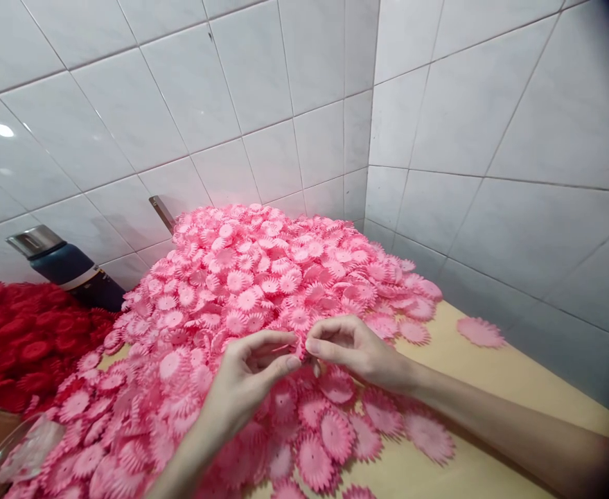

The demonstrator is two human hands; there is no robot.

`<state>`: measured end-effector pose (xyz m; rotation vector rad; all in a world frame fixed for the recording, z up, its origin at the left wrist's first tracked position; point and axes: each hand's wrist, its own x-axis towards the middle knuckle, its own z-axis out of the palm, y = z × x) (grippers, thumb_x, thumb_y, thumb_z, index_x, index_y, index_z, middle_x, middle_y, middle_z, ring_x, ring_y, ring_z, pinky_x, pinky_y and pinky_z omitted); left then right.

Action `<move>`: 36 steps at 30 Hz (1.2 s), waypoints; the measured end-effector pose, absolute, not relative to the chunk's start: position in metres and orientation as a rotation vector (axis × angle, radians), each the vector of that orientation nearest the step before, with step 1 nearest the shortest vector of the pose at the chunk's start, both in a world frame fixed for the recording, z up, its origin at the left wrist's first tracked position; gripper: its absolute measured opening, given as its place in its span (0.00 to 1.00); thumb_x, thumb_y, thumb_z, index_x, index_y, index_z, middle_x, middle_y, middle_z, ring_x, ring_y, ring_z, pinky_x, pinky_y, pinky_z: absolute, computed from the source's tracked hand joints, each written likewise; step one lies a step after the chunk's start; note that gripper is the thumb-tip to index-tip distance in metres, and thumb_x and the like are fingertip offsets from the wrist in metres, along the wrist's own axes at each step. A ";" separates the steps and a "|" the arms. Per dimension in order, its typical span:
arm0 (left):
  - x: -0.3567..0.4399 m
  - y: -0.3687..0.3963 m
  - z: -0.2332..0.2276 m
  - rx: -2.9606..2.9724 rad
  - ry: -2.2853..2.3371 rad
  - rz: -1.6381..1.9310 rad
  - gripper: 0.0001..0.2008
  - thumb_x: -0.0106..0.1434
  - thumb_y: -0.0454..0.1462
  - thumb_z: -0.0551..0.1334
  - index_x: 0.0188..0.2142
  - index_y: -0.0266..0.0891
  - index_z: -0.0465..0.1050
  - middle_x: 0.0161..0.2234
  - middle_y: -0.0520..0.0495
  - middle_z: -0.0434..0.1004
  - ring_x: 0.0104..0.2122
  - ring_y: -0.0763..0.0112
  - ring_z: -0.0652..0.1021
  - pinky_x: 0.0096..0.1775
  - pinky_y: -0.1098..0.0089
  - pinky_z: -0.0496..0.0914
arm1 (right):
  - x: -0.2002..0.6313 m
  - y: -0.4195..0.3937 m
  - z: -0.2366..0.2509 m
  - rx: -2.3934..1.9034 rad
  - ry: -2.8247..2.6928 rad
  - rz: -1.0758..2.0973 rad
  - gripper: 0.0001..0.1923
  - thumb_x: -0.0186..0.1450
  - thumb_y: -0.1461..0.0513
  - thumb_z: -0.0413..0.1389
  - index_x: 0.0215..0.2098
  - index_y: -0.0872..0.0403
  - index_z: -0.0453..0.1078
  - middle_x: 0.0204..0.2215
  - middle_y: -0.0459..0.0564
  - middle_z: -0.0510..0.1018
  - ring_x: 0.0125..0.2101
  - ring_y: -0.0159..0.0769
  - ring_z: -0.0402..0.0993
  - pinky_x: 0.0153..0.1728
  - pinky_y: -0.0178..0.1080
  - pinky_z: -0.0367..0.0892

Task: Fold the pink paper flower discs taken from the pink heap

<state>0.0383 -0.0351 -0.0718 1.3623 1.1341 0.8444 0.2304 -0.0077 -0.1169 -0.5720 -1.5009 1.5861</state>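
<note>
A big heap of pink flower-shaped pieces [262, 277] covers the tan table [491, 388] in a tiled corner. My left hand [249, 381] and my right hand [350, 350] meet just above the front of the heap. Their fingertips pinch a small pink piece [298, 346] between them; most of it is hidden by the fingers. Loose pink flower pieces [335, 433] lie flat on the table under and in front of my hands.
A heap of red flower pieces [23, 339] lies at the left. A dark blue flask with a metal cap [65, 267] leans behind it against the wall. A clear plastic item [18, 450] sits at the lower left. One pink piece [481, 331] lies apart at the right.
</note>
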 end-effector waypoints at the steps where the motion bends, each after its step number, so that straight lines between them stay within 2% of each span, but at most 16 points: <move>1: 0.036 -0.033 -0.073 1.350 1.127 0.833 0.13 0.55 0.37 0.71 0.40 0.36 0.77 0.40 0.43 0.82 0.41 0.64 0.80 0.45 0.67 0.73 | 0.230 -0.008 -0.117 -0.576 -1.513 1.583 0.09 0.63 0.58 0.61 0.31 0.57 0.76 0.24 0.46 0.77 0.26 0.31 0.73 0.31 0.35 0.68; 4: 0.032 -0.029 -0.075 1.310 1.076 0.789 0.13 0.55 0.38 0.70 0.39 0.35 0.76 0.38 0.44 0.81 0.39 0.67 0.80 0.43 0.69 0.72 | 0.230 -0.009 -0.118 -0.604 -1.537 1.563 0.10 0.64 0.58 0.59 0.30 0.57 0.75 0.23 0.46 0.77 0.25 0.30 0.73 0.32 0.35 0.68; 9: 0.034 -0.030 -0.073 1.374 1.045 0.741 0.11 0.58 0.42 0.68 0.33 0.36 0.72 0.30 0.49 0.76 0.32 0.72 0.76 0.38 0.72 0.70 | 0.228 -0.013 -0.118 -0.642 -1.569 1.543 0.07 0.63 0.60 0.60 0.31 0.57 0.74 0.24 0.45 0.75 0.26 0.29 0.71 0.30 0.33 0.67; 14: 0.042 -0.035 -0.069 1.494 1.110 0.795 0.12 0.57 0.41 0.68 0.28 0.35 0.71 0.26 0.52 0.73 0.28 0.75 0.72 0.31 0.75 0.67 | 0.226 -0.016 -0.117 -0.669 -1.637 1.522 0.06 0.62 0.61 0.60 0.32 0.57 0.74 0.26 0.46 0.75 0.27 0.29 0.70 0.30 0.34 0.66; 24: 0.037 -0.034 -0.070 1.077 1.009 0.848 0.15 0.56 0.38 0.70 0.23 0.34 0.66 0.22 0.53 0.70 0.25 0.79 0.69 0.31 0.78 0.65 | 0.224 -0.017 -0.116 -0.617 -1.619 1.475 0.06 0.64 0.62 0.58 0.31 0.56 0.73 0.26 0.46 0.74 0.28 0.30 0.69 0.31 0.35 0.66; 30: 0.037 -0.032 -0.070 0.938 0.949 0.849 0.12 0.56 0.36 0.70 0.25 0.35 0.67 0.24 0.51 0.74 0.27 0.75 0.74 0.39 0.67 0.72 | 0.226 -0.016 -0.112 -0.609 -1.634 1.485 0.07 0.64 0.60 0.58 0.33 0.57 0.75 0.29 0.50 0.78 0.31 0.33 0.73 0.34 0.37 0.69; 36: 0.035 -0.031 -0.071 0.905 0.914 0.837 0.13 0.57 0.35 0.69 0.26 0.36 0.65 0.24 0.51 0.75 0.28 0.74 0.75 0.39 0.68 0.73 | 0.227 -0.016 -0.112 -0.604 -1.631 1.509 0.09 0.65 0.59 0.58 0.36 0.57 0.75 0.32 0.52 0.79 0.33 0.35 0.75 0.37 0.40 0.71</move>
